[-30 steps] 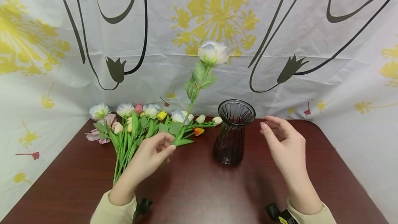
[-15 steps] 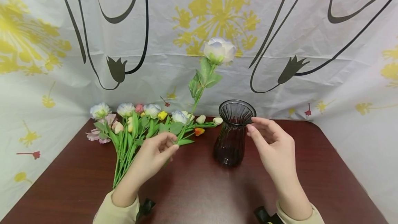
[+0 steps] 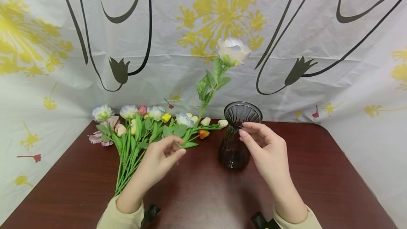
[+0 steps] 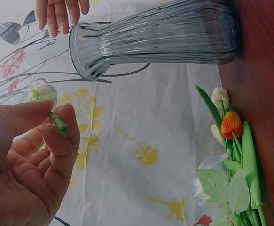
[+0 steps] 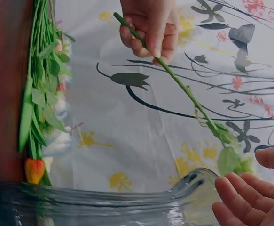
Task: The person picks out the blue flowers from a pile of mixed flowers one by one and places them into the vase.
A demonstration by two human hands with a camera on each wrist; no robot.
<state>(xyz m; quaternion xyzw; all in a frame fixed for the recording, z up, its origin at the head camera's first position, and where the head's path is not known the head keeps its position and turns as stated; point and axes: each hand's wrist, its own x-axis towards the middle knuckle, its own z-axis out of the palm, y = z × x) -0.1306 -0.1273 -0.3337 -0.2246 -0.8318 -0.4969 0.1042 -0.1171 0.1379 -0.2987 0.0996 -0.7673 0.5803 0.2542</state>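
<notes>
My left hand (image 3: 159,158) pinches the green stem (image 5: 186,89) of a white, peony-like flower between thumb and fingers, near its lower end. The flower head (image 3: 233,52) is raised and leans to the right, its leaves below the bloom. In the left wrist view the cut stem end (image 4: 60,125) pokes out past my fingertips. A dark, clear ribbed glass vase (image 3: 233,149) with a flared rim stands upright on the table, right of the flower. My right hand (image 3: 270,151) holds nothing; its fingers are relaxed and overlap the vase's right side in the head view, close to the rim.
A pile of flowers (image 3: 130,144) lies on the brown table (image 3: 203,200) at the left, stems toward me. An orange tulip (image 3: 203,134) and several white tulips reach toward the vase. A patterned white cloth (image 3: 318,98) hangs behind and at both sides.
My right hand has moved left, from beside the vase to in front of its right side. The flower held by my left hand has swung to the right, its bloom nearer the vase.
</notes>
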